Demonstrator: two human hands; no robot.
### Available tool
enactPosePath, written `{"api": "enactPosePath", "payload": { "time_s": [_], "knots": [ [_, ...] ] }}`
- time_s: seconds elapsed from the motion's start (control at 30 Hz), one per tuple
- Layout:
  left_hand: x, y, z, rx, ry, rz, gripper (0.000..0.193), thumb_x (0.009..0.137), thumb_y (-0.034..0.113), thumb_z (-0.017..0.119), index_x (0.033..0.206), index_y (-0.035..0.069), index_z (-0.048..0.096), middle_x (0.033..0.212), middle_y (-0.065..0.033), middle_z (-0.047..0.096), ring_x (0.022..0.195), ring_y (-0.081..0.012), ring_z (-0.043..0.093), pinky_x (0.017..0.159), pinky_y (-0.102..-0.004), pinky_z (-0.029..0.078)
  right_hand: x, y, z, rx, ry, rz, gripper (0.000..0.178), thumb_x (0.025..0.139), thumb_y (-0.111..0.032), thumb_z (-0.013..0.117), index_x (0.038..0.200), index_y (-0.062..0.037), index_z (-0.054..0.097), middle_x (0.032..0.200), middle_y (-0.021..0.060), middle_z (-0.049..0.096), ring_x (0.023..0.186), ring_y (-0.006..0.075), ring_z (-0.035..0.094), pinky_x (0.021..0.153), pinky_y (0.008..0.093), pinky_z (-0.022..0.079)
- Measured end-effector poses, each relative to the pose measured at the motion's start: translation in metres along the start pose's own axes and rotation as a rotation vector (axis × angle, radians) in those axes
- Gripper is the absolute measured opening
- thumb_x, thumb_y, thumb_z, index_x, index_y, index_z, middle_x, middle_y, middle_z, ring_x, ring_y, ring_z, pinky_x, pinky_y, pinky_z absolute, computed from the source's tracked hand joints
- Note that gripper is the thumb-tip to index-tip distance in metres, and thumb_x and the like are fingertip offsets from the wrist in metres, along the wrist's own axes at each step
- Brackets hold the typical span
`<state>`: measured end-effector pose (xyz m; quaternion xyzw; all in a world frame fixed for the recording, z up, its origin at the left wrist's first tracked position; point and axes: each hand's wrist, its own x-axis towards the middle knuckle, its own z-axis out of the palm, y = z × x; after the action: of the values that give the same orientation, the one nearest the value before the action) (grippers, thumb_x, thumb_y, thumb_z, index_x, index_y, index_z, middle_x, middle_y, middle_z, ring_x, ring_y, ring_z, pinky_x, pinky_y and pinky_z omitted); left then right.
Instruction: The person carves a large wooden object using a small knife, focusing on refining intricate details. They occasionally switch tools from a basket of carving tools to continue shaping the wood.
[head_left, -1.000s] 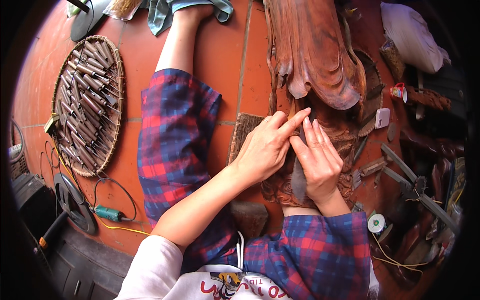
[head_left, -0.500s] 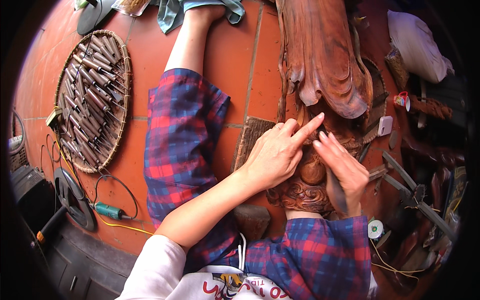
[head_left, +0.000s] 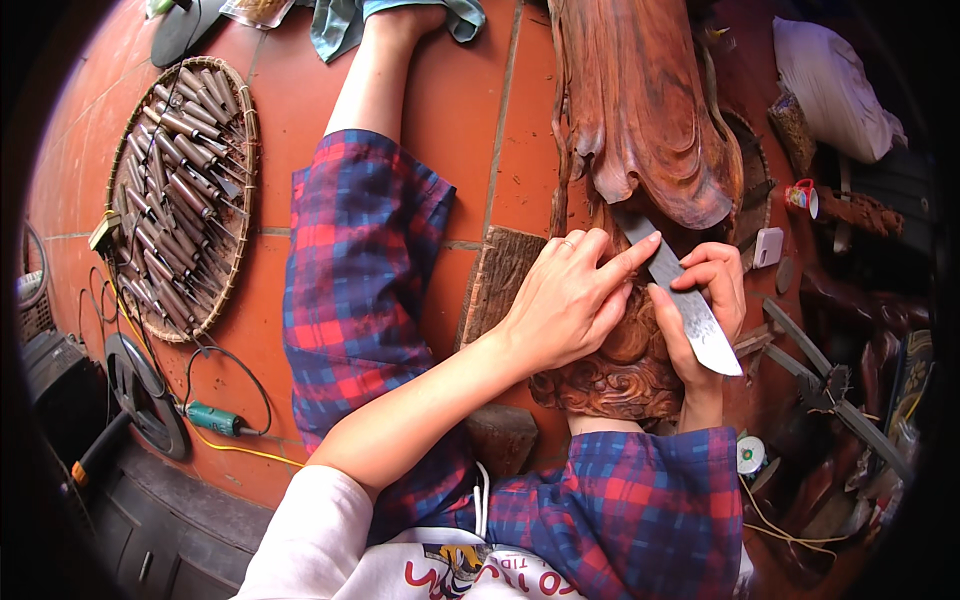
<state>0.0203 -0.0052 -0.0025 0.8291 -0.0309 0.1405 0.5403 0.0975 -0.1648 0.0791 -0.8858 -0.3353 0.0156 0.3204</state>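
A flat steel blade with a slanted, shiny end lies aslant over the carved wood. My right hand is closed round its lower part, thumb on one side and fingers on the other. With bent fingers my left hand meets the blade's upper part, the index fingertip pressing its edge; the other fingertips are partly hidden. The blade's far end disappears under the folded lip of a large reddish-brown wood carving. Below my hands, swirling carved wood rests by my leg.
At the left, a round woven tray holds several wooden-handled carving tools. A green power tool with cords lies near it. A wood block sits beside the carving. At right are a red cup, a white box-like object and a metal frame.
My right hand has turned and opened outward, so the blade's flat face now shows. My left hand stays nearly in place, its index finger shifted slightly.
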Motion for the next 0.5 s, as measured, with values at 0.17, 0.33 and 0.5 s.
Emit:
{"api": "enactPosePath", "payload": {
  "time_s": [0.17, 0.33, 0.5],
  "knots": [
    [-0.001, -0.003, 0.001, 0.005, -0.011, 0.000, 0.057, 0.090, 0.012, 0.061, 0.146, 0.010, 0.055, 0.093, -0.0129, 0.050, 0.085, -0.0294, 0.051, 0.079, -0.0409, 0.043, -0.005, -0.002, 0.008, 0.028, -0.012, -0.068, 0.043, 0.066, -0.003, 0.091, 0.085, -0.0047, 0.053, 0.106, 0.0134, 0.064, 0.092, 0.0236, 0.065, 0.074, 0.0318, 0.051],
    [0.001, 0.001, -0.002, 0.064, -0.015, 0.017, 0.059, 0.088, 0.012, 0.059, 0.147, 0.012, 0.055, 0.092, -0.0121, 0.048, 0.085, -0.0288, 0.049, 0.079, -0.0400, 0.040, -0.012, 0.004, 0.013, 0.039, 0.174, -0.032, 0.036, 0.070, 0.001, 0.087, 0.081, -0.0028, 0.053, 0.095, 0.0127, 0.067, 0.091, 0.0289, 0.070, 0.080, 0.0370, 0.057],
    [-0.003, 0.000, 0.002, 0.055, -0.002, -0.004, 0.060, 0.087, 0.012, 0.058, 0.147, 0.012, 0.055, 0.094, -0.0115, 0.047, 0.088, -0.0286, 0.048, 0.080, -0.0406, 0.038, -0.013, -0.002, 0.020, 0.035, 0.129, -0.062, 0.031, 0.074, 0.008, 0.082, 0.077, -0.0021, 0.053, 0.089, 0.0123, 0.065, 0.092, 0.0261, 0.069, 0.084, 0.0365, 0.055]
  ]
}}
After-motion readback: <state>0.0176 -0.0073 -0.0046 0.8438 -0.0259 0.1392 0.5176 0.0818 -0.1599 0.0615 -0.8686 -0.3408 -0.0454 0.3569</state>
